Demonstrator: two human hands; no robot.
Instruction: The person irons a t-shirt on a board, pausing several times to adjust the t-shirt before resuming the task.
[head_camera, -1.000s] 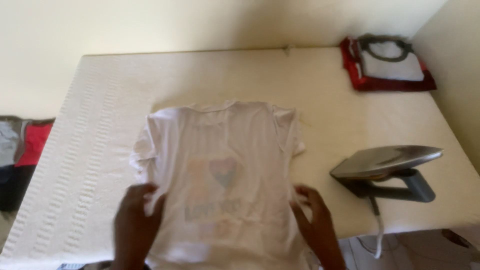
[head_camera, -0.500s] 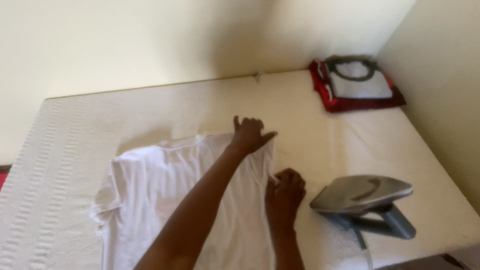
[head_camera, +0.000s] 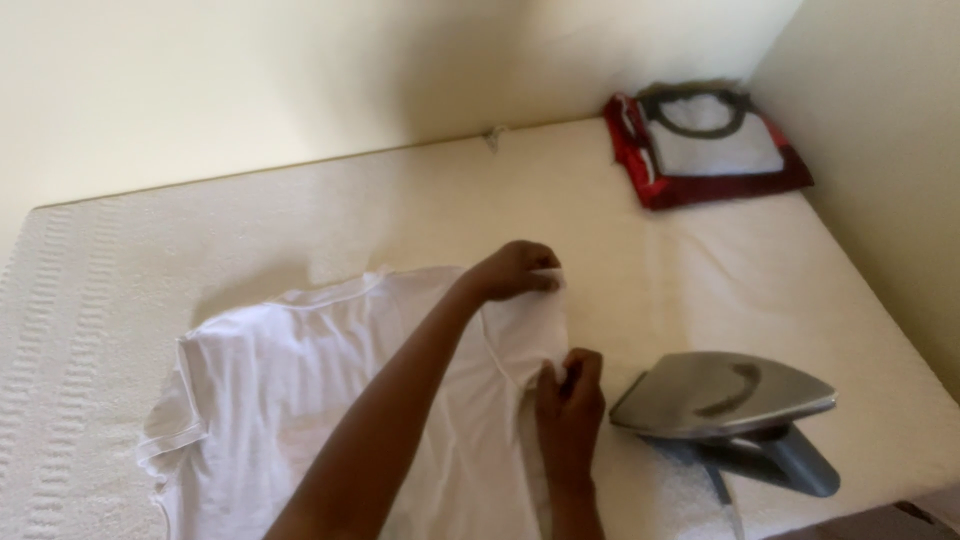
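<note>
A white t-shirt (head_camera: 290, 400) lies spread on a white padded surface (head_camera: 330, 210). My left arm reaches across it, and my left hand (head_camera: 512, 272) pinches the fabric at the shirt's far right corner, near the sleeve. Just below that, my right hand (head_camera: 568, 392) grips the shirt's right edge with closed fingers. Between the two hands the sleeve fabric is held taut. My forearm hides the middle of the shirt.
A grey clothes iron (head_camera: 725, 400) rests on its side just right of my right hand, near the front edge. A folded pile of red, white and grey clothes (head_camera: 705, 145) sits in the far right corner against the walls.
My hands left the shirt's lower hem. My left hand reached across to the far right corner, first with spread fingers, and now closes on the fabric; my right hand grips the right edge.
</note>
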